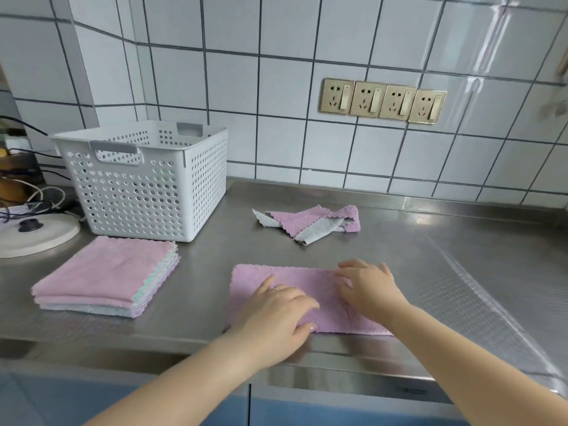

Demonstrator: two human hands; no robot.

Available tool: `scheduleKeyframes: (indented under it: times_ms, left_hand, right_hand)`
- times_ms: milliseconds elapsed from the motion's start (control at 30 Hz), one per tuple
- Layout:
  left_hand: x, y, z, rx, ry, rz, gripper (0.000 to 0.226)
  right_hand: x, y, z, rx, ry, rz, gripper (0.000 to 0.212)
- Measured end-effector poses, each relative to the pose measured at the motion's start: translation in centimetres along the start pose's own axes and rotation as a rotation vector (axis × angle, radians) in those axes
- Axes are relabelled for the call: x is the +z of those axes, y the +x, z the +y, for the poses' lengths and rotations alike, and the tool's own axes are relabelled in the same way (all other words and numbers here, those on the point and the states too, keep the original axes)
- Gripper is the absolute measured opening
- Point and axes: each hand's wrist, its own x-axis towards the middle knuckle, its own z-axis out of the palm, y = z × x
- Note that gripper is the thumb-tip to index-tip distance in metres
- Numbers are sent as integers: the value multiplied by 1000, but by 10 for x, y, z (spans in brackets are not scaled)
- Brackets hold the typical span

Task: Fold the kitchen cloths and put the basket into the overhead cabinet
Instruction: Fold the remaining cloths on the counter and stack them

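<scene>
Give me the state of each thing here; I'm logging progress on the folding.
Cloth under the hands: flat, folded once, both hands on it.
Crumpled cloth: unfolded, lying loose behind.
Stack of cloths: folded, piled neatly.
Basket: upright on the counter.
Left hand: pressing flat.
Right hand: fingers spread on cloth.
</scene>
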Motion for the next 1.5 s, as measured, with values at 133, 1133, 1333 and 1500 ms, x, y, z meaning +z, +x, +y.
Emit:
scheduleKeyframes:
  times_ms: [133,1133,1333,1500]
  left_hand:
    - [8,2,14,140,70,25,23]
    - [-32,-54,-59,158,-48,-457,79]
    - [-22,-59,-44,184,157,-473,80]
    - [-14,-55,-47,-46,-433,-280,66]
  right_hand:
    - [1,11,-26,-172,120,-44,38]
    - [-7,-75,22,-555,111,-185,69]
    - [18,-98,26,-630,-174,-18,78]
    - [18,-94,14,-643,249,295,30]
